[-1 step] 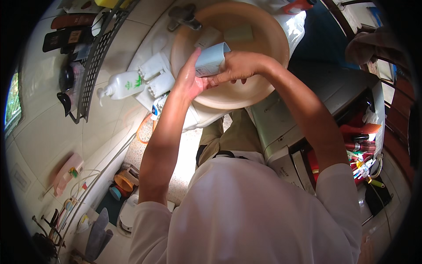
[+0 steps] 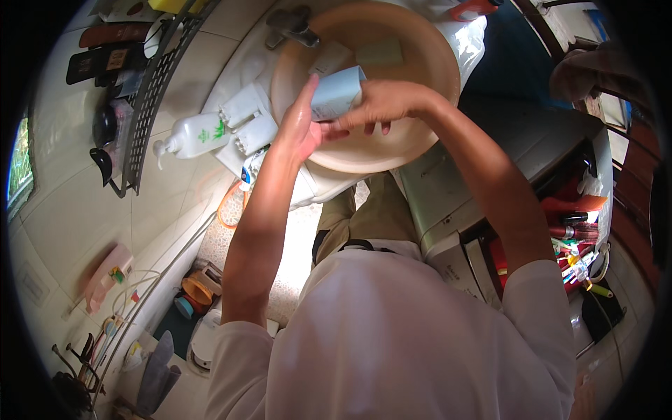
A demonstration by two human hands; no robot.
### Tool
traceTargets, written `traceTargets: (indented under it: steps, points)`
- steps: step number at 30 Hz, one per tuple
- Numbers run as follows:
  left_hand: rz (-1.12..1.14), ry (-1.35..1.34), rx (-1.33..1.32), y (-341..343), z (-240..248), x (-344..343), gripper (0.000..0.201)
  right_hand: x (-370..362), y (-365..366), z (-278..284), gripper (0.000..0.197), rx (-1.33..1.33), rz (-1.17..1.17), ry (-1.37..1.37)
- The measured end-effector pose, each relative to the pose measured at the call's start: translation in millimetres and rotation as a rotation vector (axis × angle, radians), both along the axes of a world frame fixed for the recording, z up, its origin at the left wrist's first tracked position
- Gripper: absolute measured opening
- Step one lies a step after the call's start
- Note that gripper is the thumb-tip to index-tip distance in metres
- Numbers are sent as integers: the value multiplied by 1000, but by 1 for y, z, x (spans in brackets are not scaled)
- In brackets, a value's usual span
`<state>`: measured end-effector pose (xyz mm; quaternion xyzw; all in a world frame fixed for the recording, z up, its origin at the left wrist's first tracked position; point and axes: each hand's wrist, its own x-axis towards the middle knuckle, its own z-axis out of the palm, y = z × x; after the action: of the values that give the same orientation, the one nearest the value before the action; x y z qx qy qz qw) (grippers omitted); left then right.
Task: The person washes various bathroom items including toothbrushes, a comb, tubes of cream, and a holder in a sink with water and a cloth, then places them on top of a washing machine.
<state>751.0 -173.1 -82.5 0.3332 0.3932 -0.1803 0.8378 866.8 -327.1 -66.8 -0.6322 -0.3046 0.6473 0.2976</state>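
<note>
A light blue cup (image 2: 336, 94) lies tilted between my hands over a large peach-coloured basin (image 2: 451, 80), its open rim toward the upper right. Around the cup's left side and base, my left hand (image 2: 301, 129) is closed, thumb up along the wall. My right hand (image 2: 385, 101) presses against the cup's right side, with curled fingers reaching beneath it; some fingertips are hidden. Two pale flat pieces lie in the basin beyond the cup: a greenish rectangle (image 2: 380, 53) and a whiter one (image 2: 331, 59).
A grey faucet (image 2: 292, 28) stands at the basin's far left. Left of the basin are a white pump bottle (image 2: 192, 136) and white holders (image 2: 255, 131). A black wall rack (image 2: 143, 105) hangs further left. A grey cabinet (image 2: 448, 185) borders the right side.
My right hand has shifted slightly over the cup, its fingers sliding along the underside. The cup and my left hand stay almost in place.
</note>
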Motion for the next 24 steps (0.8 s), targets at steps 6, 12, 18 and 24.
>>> traceTargets:
  steps: [6, 12, 18, 24]
  points:
    - [-55, -507, 624, -2, 6, -2, 56, -6, -19, -17, 54, 247, -681, 965]
    - [4, -504, 498, 5, 5, -11, 59, -2, -23, -7, 46, 148, -656, 325]
    - [48, -503, 412, -1, 5, -9, 65, -8, -27, -1, 44, 296, -758, 403]
    - [-43, -563, 504, 3, 0, -11, 77, -23, -35, 12, 60, 539, -533, 149]
